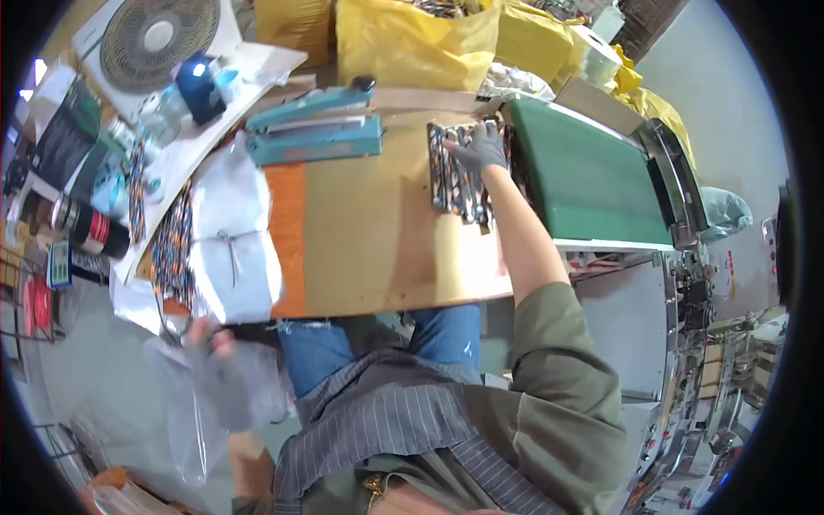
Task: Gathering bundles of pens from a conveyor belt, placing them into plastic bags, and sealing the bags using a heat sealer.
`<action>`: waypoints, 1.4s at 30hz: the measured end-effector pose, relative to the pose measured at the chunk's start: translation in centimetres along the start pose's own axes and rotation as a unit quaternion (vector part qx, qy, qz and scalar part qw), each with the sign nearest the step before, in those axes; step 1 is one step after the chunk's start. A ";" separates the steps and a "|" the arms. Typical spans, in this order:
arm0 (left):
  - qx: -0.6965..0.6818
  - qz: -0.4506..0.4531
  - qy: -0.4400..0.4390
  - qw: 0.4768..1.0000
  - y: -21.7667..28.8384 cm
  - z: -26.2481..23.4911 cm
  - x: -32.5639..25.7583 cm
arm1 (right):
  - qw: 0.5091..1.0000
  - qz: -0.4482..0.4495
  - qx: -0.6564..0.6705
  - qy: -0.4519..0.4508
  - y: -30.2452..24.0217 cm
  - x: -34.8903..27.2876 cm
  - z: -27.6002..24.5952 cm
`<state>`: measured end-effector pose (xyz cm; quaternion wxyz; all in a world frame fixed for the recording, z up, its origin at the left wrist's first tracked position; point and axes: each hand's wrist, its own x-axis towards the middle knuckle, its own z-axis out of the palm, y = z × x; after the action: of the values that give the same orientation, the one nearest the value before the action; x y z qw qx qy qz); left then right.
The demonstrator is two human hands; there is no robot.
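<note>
Right hand (481, 152), fingers spread, apparently steadies patterned strips (450, 189) beneath; I can't tell blurred left hand's (221, 379) grip.

The camera sits on your head, the left unit of a side-by-side pair. It faces down and forward over your apron (386, 421) to the counter (369, 232). The picture is upright; its left is your left. Your torso lies nearest the lens, along the lower edge; the counter spans mid-range; the yellow bag (412, 47) stands farther off, at the top. The wide fisheye bends straight edges toward a dark, rounded rim.
</note>
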<state>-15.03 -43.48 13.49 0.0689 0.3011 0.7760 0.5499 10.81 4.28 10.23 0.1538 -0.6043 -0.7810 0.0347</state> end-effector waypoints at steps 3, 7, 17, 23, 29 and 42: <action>0.029 0.124 -0.212 0.969 2.0 13.7 4.7 | 0.986 0.157 0.022 0.044 7.2 0.6 2.3; 0.023 0.117 -0.282 0.952 0.7 28.5 9.7 | 0.966 0.230 0.086 -0.087 7.4 0.8 3.3; -0.375 -0.374 -0.438 0.727 2.7 43.4 11.9 | 0.867 0.126 0.450 -0.175 1.9 -2.7 4.6; -0.259 -0.247 -0.422 0.833 3.7 36.6 10.4 | 0.605 0.102 0.745 -0.263 -2.4 -7.3 4.3; -0.342 0.074 -0.411 0.842 9.3 25.8 8.4 | 0.571 -0.134 0.757 -0.287 -5.9 -11.3 -4.5; -0.442 -0.100 -0.549 0.702 5.0 15.0 3.6 | 0.780 -0.279 0.543 -0.139 -15.5 -18.9 -8.4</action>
<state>-9.39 -28.31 12.97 0.6621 0.4054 0.2941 0.5574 2.90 -19.00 18.20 0.3490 -0.1647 -0.7804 0.4920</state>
